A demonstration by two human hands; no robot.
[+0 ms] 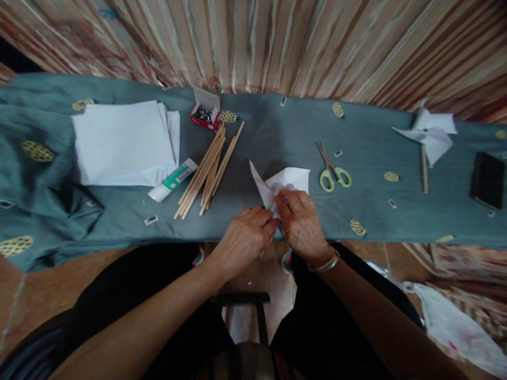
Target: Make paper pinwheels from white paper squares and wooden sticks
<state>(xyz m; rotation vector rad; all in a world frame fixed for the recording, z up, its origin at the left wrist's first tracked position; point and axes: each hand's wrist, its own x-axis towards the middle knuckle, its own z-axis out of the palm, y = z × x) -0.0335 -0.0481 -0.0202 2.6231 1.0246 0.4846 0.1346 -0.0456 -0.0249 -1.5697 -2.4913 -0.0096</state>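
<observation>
A white paper pinwheel (295,177) is at the table's front edge, its folded blades pointing up and away from me. My left hand (253,229) has its fingers closed at the pinwheel's near left side. Over the middle of the paper, my right hand (299,216) presses with bent fingers and hides the centre. Both hands touch each other's fingertips there. Whether a pin or a stick is between them is hidden. To the right lie scissors (332,171) with green handles. Several wooden sticks (206,174) lie in a loose bundle on the left.
A stack of white paper (122,142) lies left, beside a glue tube (174,179). Behind the sticks stands an open red box (205,113) of small metal pieces. A pinwheel on a stick (430,137) and a dark object (488,179) lie far right. A curtain (253,42) hangs behind.
</observation>
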